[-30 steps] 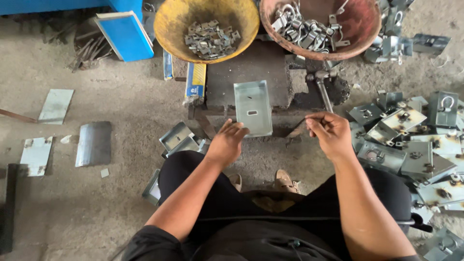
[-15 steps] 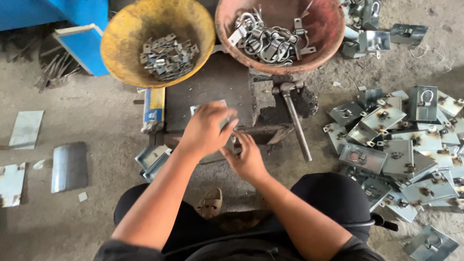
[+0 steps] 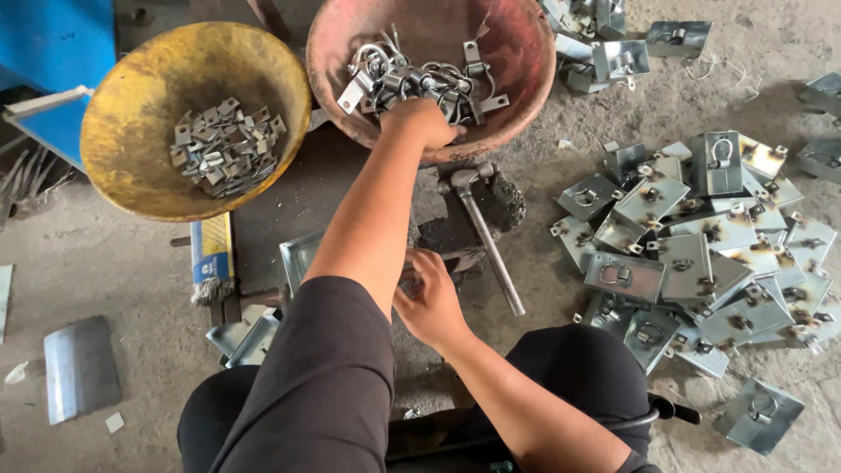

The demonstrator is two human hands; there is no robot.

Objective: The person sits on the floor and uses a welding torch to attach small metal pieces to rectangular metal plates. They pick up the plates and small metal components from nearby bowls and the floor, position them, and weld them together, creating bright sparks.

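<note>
Shackle-shaped metal rings [image 3: 412,74] lie heaped in the red bowl [image 3: 517,52], straight ahead of the person. The left hand [image 3: 420,121] is stretched forward into that heap, fingers curled down among the pieces; whether it has clamped one I cannot tell. Nearer the body, the right hand [image 3: 429,302] rests loosely curled by a grey plate [image 3: 302,254], beside the hammer [image 3: 486,236].

A small metalworking shop, worked at floor level. On the gritty concrete floor [image 3: 114,263] sits a red bowl [image 3: 517,88] of steel rings and clips; left of it, a yellow bowl [image 3: 123,175] of small brackets; just below it, a hammer [image 3: 486,236]; to its right, a heap of pressed metal plates [image 3: 701,254].
</note>
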